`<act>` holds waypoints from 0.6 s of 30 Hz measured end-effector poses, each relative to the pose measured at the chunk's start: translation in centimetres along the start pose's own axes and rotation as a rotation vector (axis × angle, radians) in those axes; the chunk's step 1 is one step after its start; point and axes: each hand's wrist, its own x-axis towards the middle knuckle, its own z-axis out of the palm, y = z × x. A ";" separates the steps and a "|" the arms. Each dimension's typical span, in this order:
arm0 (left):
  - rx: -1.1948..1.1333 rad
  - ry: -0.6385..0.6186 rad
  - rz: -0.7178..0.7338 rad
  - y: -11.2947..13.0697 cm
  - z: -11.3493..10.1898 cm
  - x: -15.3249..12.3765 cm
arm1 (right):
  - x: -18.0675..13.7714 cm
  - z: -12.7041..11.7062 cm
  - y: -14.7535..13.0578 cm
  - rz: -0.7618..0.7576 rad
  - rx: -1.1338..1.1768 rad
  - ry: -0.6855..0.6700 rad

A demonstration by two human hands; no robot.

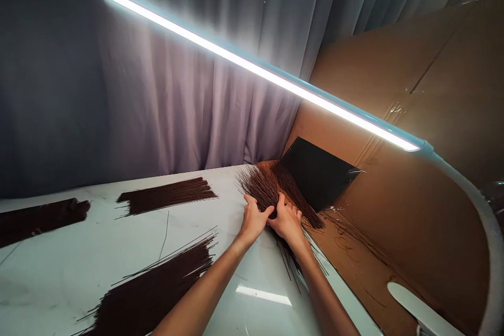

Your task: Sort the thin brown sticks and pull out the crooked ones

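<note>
Near the table's right edge, my left hand (255, 218) and my right hand (286, 216) close round a bundle of thin dark brown strands (258, 182). The far ends of the strands fan out past my fingers, and the near ends hang below my right wrist. My two thumbs meet over the middle of the bundle. Just right of my right hand lies another pile of brown strands (297, 194), beside a black panel (318, 173). What the strands are made of I cannot tell.
On the white marbled table (228, 268) lie a large strand pile (157, 289), a smaller one (169, 196) and one at the far left (43, 219). A lit tube lamp (255, 70) slants overhead. Cardboard (425, 194) walls the right side; a grey curtain (189, 100) hangs behind.
</note>
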 end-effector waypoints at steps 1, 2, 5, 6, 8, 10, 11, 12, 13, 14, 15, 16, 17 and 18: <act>-0.011 0.006 -0.010 0.0 0.2 0.0 | 0.1 0.0 0.1 0.002 0.015 -0.004; -0.021 0.015 -0.022 0.0 0.4 0.0 | 0.1 0.0 0.0 -0.002 0.035 -0.010; -0.036 0.071 -0.075 0.2 0.5 -0.1 | -0.3 0.1 -0.4 -0.048 0.096 -0.015; -0.036 0.096 -0.094 0.3 0.4 -0.1 | -0.5 0.2 -0.7 -0.063 0.112 -0.010; -0.033 0.139 -0.124 0.4 0.1 -0.2 | -0.8 0.4 -1.2 -0.082 0.138 0.003; -0.032 0.160 -0.145 0.5 -0.1 -0.1 | -1.1 0.6 -1.7 -0.090 0.163 0.014; -0.032 0.163 -0.152 0.5 -0.2 -0.1 | -1.1 0.7 -1.8 -0.095 0.178 0.019; -0.034 0.163 -0.157 0.6 -0.3 -0.1 | -1.1 0.7 -1.8 -0.102 0.194 0.020; -0.037 0.161 -0.162 0.6 -0.4 -0.1 | -1.1 0.8 -1.9 -0.109 0.213 0.022; -0.041 0.160 -0.167 0.7 -0.4 -0.2 | -1.1 0.8 -1.9 -0.117 0.234 0.025; -0.047 0.161 -0.172 0.8 -0.4 -0.2 | -1.0 0.8 -1.9 -0.128 0.258 0.029; -0.056 0.162 -0.175 1.0 -0.5 -0.2 | -1.0 0.8 -1.9 -0.141 0.284 0.034; -0.067 0.164 -0.179 1.1 -0.5 -0.2 | -1.1 0.8 -2.0 -0.156 0.312 0.039; -0.081 0.166 -0.181 1.3 -0.6 -0.2 | -1.1 0.8 -2.1 -0.171 0.339 0.045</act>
